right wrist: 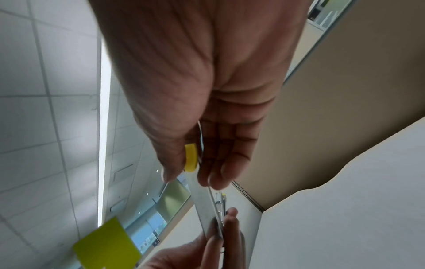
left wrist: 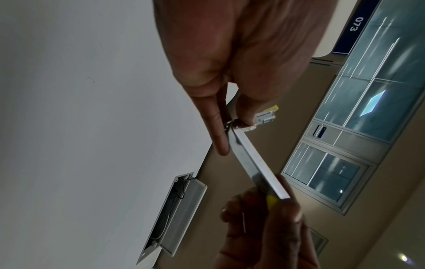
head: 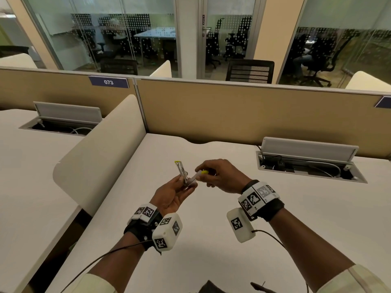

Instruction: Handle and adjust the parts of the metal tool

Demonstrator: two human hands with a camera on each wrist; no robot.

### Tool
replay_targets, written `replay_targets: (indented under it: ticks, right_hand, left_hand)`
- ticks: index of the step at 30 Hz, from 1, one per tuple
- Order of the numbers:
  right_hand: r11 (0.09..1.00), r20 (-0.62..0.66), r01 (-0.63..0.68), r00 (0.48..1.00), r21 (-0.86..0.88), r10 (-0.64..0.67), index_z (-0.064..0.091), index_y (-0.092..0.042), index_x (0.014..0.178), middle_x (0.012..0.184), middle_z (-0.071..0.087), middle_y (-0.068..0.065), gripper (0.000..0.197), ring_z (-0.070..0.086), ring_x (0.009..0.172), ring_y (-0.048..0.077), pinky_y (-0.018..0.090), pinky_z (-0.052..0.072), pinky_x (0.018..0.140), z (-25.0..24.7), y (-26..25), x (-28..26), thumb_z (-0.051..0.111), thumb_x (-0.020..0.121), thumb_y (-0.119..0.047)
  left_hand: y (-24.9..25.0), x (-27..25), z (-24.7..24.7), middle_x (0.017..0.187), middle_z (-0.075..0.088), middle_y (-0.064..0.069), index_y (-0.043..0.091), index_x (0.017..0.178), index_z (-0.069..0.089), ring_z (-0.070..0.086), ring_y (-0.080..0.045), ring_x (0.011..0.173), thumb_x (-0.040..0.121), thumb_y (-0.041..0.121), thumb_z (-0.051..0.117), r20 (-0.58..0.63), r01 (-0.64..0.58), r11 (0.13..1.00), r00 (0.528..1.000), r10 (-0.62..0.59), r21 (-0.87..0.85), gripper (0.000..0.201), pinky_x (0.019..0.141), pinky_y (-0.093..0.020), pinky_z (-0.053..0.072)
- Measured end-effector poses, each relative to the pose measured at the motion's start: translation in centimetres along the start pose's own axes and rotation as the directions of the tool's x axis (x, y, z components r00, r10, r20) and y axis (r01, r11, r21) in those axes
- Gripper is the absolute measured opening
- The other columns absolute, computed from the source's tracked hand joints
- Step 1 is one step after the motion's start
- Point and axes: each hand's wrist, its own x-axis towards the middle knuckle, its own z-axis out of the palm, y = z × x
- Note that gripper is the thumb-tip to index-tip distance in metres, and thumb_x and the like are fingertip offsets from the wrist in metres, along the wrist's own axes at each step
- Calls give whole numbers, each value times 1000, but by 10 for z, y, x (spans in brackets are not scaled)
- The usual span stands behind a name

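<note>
A small silver stapler (head: 181, 170) with yellow ends is held swung open above the white desk (head: 211, 240). My left hand (head: 171, 195) pinches it near the hinge between thumb and fingers, one half pointing up and away. My right hand (head: 220, 176) pinches the yellow-tipped end of the other half (head: 195, 176), which slants toward the right. The left wrist view shows that silver arm (left wrist: 253, 163) running from my left hand (left wrist: 230, 72) to my right hand (left wrist: 271, 227). In the right wrist view, the yellow cap (right wrist: 190, 157) sits between my right hand's (right wrist: 195, 91) thumb and fingers.
A cable box (head: 306, 163) with its lid raised is sunk into the desk at the right. A rounded cream divider (head: 101, 153) borders the desk's left side, and a tan partition (head: 232, 111) closes the back. Dark objects (head: 211, 287) lie at the near edge.
</note>
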Motion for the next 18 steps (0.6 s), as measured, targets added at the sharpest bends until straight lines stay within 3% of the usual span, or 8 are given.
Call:
replay_targets:
  ticks: [4, 7, 10, 12, 15, 18]
  right_hand:
    - [981, -124, -5, 992, 193, 30, 71, -8, 102, 72, 66, 3, 21, 56, 62, 14, 27, 50, 56, 1, 3, 8, 64, 90, -24]
    - [925, -187, -55, 973, 377, 135, 73, -13, 105, 91, 69, 18, 25, 56, 76, 16, 32, 51, 63, 8, 6, 12, 62, 91, -30]
    - [763, -128, -127, 956, 634, 265, 68, -12, 113, 100, 67, 14, 35, 60, 91, 22, 46, 52, 81, 16, 8, 17, 59, 91, -38]
    - [623, -62, -176, 938, 763, 341, 65, -14, 105, 99, 66, 6, 34, 60, 96, 26, 54, 49, 94, 17, 11, 21, 61, 88, -44]
    - [553, 16, -240, 925, 798, 379, 64, -17, 92, 100, 68, 7, 36, 62, 96, 26, 49, 49, 94, 17, 13, 24, 62, 85, -52]
    - [489, 72, -277, 916, 827, 396, 65, -5, 104, 104, 71, 13, 51, 67, 95, 27, 46, 52, 90, 21, 16, 24, 57, 87, -53]
  left_hand:
    - [-3, -6, 7, 92, 67, -18, -4, 118, 59, 74, -26, 77, 98, 7, 42, 73, 50, 999, 996, -49, -8, 28, 70, -29, 61]
    - [-5, -10, 14, 94, 67, -19, -2, 112, 62, 73, -25, 76, 98, 6, 43, 123, 72, 997, 990, -73, 5, 26, 73, -30, 61]
    - [-8, -12, 19, 83, 70, -18, -1, 110, 63, 72, -24, 73, 97, 7, 44, 140, 95, 995, 986, -92, -18, 24, 72, -29, 61]
    - [-8, -12, 18, 83, 69, -18, -1, 111, 63, 71, -24, 72, 97, 8, 44, 137, 108, 993, 985, -101, -40, 25, 72, -29, 60]
    - [-8, -12, 15, 84, 68, -18, -1, 113, 63, 71, -23, 71, 97, 8, 44, 130, 121, 992, 985, -116, -34, 26, 72, -28, 60]
    - [-8, -12, 15, 92, 67, -19, -1, 113, 63, 71, -22, 72, 97, 10, 46, 132, 122, 992, 984, -118, -24, 26, 69, -27, 61]
